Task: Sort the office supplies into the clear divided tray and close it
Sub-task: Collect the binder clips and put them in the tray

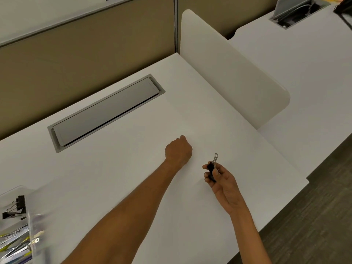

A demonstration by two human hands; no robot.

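Right hand [221,182] pinched on binder clip [211,167], raised for carrying to tray [28,202] at far left. Left hand [178,150] fisted on surface [133,168]; contents not visible.

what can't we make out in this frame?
- Left hand: closed fist, knuckles to the head camera; contents hidden.
- Clear tray: cut off by the left edge and motion-blurred; compartments and lid unclear.
- Binder clip: the right hand has its grip around the body; a second one beneath is uncertain.
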